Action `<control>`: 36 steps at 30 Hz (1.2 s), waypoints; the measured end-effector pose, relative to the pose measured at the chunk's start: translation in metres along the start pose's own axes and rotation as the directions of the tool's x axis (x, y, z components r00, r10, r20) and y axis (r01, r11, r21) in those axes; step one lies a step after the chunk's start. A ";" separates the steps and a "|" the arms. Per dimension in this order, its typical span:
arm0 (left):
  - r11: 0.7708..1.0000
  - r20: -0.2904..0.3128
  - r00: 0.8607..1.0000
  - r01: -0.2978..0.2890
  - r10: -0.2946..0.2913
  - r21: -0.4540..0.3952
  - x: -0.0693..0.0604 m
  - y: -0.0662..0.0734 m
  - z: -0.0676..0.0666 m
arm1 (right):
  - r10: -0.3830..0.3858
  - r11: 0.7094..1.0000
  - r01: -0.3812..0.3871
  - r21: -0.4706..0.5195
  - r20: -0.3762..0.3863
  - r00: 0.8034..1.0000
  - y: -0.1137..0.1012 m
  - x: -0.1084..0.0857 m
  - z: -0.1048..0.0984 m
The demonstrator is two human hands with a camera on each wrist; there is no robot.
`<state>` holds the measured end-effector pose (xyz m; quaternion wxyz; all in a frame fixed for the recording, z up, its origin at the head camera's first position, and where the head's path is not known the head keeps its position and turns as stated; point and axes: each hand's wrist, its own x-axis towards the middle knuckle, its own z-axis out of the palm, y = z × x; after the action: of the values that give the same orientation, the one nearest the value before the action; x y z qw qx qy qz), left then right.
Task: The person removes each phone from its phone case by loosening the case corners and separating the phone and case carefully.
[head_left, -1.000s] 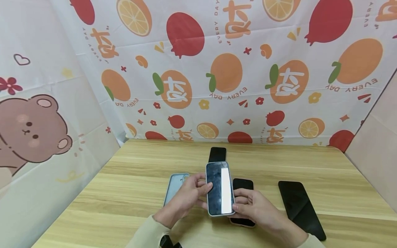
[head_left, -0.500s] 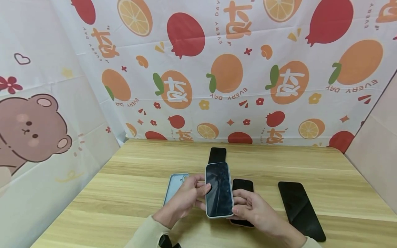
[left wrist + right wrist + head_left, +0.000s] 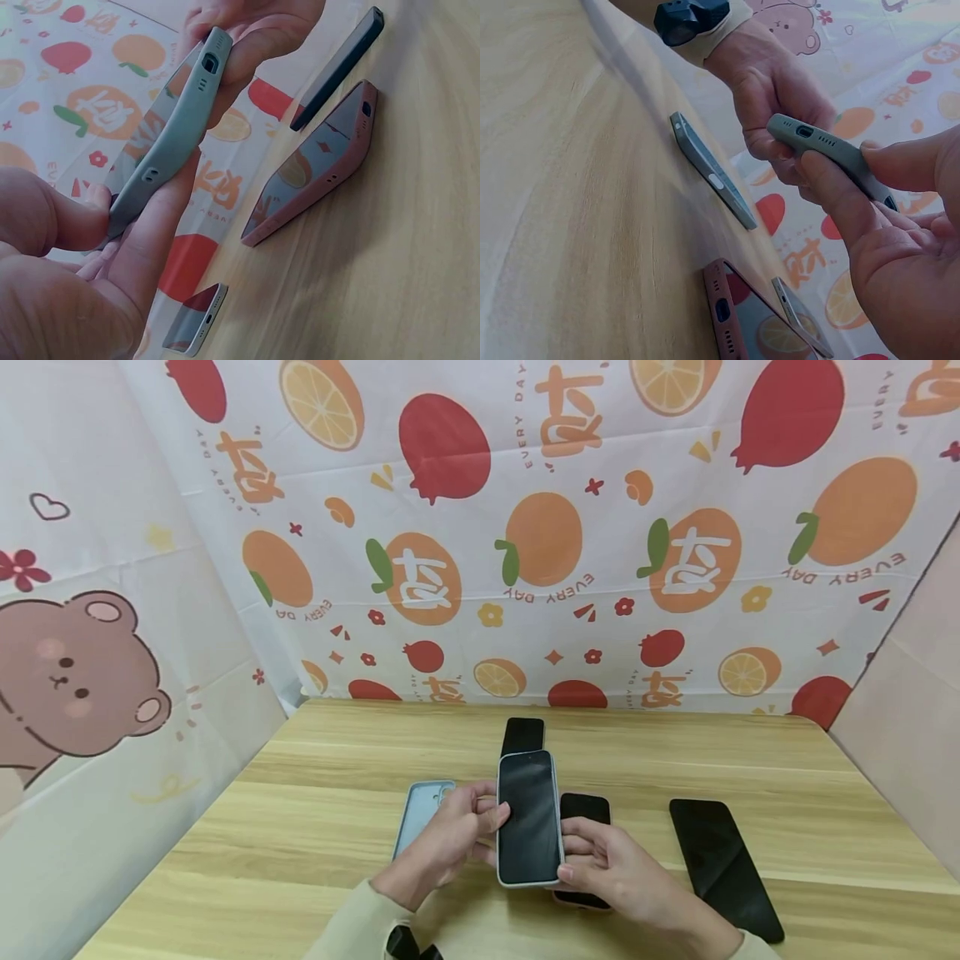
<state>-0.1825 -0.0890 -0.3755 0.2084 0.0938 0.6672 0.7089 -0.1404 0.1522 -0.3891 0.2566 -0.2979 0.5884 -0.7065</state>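
Observation:
A smartphone in a pale green-blue case point(image 3: 529, 818) is held up above the table, its dark screen tilted toward me. My left hand point(image 3: 450, 831) pinches its left edge, thumb on the screen's border and fingers behind. At the lower right corner my right hand point(image 3: 611, 864) grips it between thumb and fingers. The charging port shows in the case's bottom edge point(image 3: 805, 131) in the right wrist view. Left of the phone lies an empty light blue phone case point(image 3: 420, 814), partly hidden by my left hand. A phone in a pink case point(image 3: 315, 165) lies behind my right hand.
Farther back on the wooden table point(image 3: 337, 760) lies another dark-screened phone point(image 3: 523, 735), partly covered by the held one. A larger black slab-like device point(image 3: 726, 868) rests at the right. Fruit-printed cloth point(image 3: 465, 543) hangs along the table's back edge.
The held phone has tilted slightly, and the bright white reflection on its screen is gone. Both hands keep nearly the same grip and place.

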 end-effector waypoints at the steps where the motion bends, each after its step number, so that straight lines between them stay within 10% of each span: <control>1: 1.000 0.001 1.000 0.003 -0.003 0.000 0.000 0.000 0.000 | -0.001 1.000 0.001 -0.001 0.001 1.000 0.000 0.000 0.000; 36: 0.996 0.092 0.996 0.030 -0.023 -0.082 0.006 -0.002 -0.008 | -0.028 1.000 0.028 0.003 0.005 1.000 0.003 -0.001 -0.004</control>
<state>-0.1911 -0.0932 -0.3787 0.2517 0.1082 0.6282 0.7283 -0.1425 0.1544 -0.3930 0.2487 -0.3075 0.5824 -0.7103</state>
